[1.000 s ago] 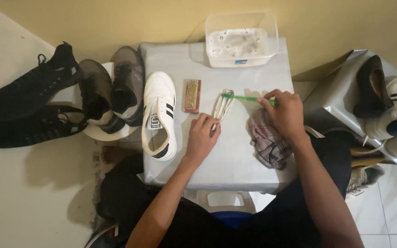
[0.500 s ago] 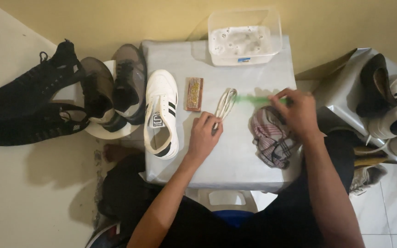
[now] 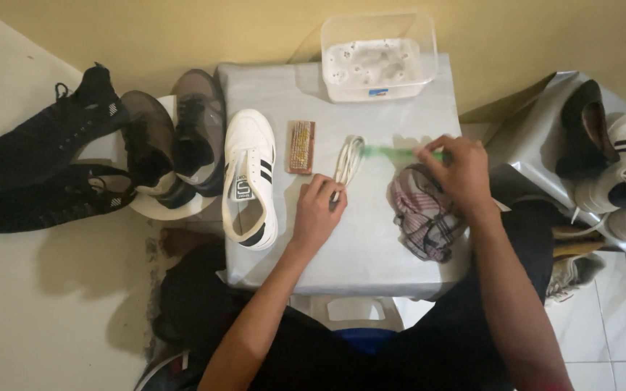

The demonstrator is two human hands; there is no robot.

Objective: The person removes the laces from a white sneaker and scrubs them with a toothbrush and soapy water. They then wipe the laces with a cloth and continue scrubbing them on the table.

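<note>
The right hand has its grip closed around a green brush, fingers pinched on the handle, the bristle end blurred and pointing left toward the laces. The left hand rests on the lower end of those laces, fingertips curled down and pinning them to the surface; it presses more than it holds. By the look of it, this is the scrubbing of the laces, and I would judge the next stroke wants the left hand holding firm so the bundle does not slide under the brush. The laces are white, folded into a slim loop, lying upright in the middle of the frame, between a small brown block on their left and a crumpled checked cloth at lower right, just under the right hand. Left of the block lies a white shoe with dark stripes, unlaced, toe toward the top. At top centre sits a clear tub of foamy water. Dark shoes crowd the left of the frame; more shoes are piled at the right.
</note>
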